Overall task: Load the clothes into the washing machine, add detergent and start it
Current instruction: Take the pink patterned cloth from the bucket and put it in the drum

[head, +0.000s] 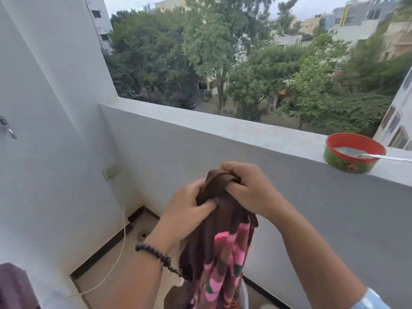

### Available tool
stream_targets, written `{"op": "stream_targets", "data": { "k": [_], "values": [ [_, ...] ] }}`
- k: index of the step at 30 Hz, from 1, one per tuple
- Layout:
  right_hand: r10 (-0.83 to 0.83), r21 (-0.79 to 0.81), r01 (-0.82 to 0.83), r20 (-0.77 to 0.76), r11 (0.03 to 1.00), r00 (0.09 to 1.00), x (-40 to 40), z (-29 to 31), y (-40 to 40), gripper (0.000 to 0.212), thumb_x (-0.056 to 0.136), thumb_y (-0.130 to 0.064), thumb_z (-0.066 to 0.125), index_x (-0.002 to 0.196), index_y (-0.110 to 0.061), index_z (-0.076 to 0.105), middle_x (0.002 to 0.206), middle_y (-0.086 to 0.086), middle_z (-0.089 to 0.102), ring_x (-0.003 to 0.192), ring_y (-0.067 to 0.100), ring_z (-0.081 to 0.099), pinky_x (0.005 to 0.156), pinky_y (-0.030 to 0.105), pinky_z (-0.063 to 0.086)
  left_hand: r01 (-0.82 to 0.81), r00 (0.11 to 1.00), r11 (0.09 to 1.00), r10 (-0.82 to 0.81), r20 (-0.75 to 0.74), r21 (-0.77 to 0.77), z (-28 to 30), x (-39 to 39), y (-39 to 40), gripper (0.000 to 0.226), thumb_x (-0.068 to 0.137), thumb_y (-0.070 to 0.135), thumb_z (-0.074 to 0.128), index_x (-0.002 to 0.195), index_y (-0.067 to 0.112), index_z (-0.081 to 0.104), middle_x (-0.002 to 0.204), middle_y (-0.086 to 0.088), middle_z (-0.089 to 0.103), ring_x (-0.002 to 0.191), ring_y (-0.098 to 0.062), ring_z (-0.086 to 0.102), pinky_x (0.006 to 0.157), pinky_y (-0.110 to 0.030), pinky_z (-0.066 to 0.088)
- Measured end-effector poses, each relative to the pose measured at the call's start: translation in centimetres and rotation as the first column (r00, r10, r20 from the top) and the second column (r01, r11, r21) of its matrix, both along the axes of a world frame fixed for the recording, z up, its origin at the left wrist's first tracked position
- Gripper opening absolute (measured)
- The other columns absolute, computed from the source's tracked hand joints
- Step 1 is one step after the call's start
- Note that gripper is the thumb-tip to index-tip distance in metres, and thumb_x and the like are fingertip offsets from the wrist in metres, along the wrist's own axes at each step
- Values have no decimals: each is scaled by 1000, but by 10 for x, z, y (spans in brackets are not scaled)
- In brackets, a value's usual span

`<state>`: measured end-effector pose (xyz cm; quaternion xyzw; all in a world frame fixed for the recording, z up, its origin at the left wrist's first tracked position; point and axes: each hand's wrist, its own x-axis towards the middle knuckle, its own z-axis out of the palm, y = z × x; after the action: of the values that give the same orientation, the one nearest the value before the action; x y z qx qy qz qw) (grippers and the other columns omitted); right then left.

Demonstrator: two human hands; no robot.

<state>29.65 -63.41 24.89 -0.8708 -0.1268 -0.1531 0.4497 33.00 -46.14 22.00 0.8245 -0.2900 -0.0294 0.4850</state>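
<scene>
A brown garment with pink and green stripes (219,248) hangs in front of me, bunched at its top. My left hand (187,210) grips the bunched brown cloth from the left, a black bead bracelet on its wrist. My right hand (247,188) clutches the same bunch from the right, close beside the left hand. The cloth's lower end drops into a white bucket (244,293) at the bottom edge, mostly hidden by the garment. A green tin with a red rim (350,160) holds white powder and a spoon (383,157). No washing machine is in view.
I stand on a balcony with a grey parapet wall (223,126) ahead; the tin sits on its ledge at right. A white side wall (44,108) at left carries a socket (110,171) with a thin cord running down. Dark purple cloth (13,286) lies bottom left.
</scene>
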Motion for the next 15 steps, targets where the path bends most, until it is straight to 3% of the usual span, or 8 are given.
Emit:
{"op": "stream_targets", "data": {
  "k": [2,5,8,12,15],
  "values": [
    [-35,-1,35,12,999,999,-2,4,-8,18,79,1,52,71,-13,58,64,-2,59,64,14,56,59,30,43,-67,994,998,65,84,20,-4,2,0,38,73,41,49,103,24,65,87,0,72,86,-20,67,77,-50,52],
    [-35,-21,35,-8,999,999,-3,13,-18,24,79,2,56,78,-21,62,71,-4,65,70,11,61,60,24,47,-161,976,987,157,149,21,-12,10,3,38,74,40,42,92,18,68,80,2,70,79,-15,65,74,-45,51],
    [-16,-154,8,-55,988,998,0,13,-19,24,85,-3,59,91,-25,64,78,-6,68,71,7,62,61,21,48,-262,957,948,280,79,-178,-4,23,12,19,81,28,47,76,23,64,66,8,62,64,-3,55,64,-33,43],
    [-161,-276,149,-20,949,987,3,-1,-28,17,86,-5,58,89,-20,65,74,-5,65,67,8,58,61,31,45,-266,956,909,292,35,-321,19,34,31,9,75,29,59,78,32,67,65,7,67,59,-4,54,55,-22,42],
    [-176,-74,179,41,981,984,5,-1,-32,16,91,-6,58,82,-17,65,64,-7,59,58,7,50,56,29,38,-269,952,916,299,62,-297,17,42,43,5,72,33,64,76,33,67,66,1,69,58,-3,53,55,-21,40]
  ]
}}
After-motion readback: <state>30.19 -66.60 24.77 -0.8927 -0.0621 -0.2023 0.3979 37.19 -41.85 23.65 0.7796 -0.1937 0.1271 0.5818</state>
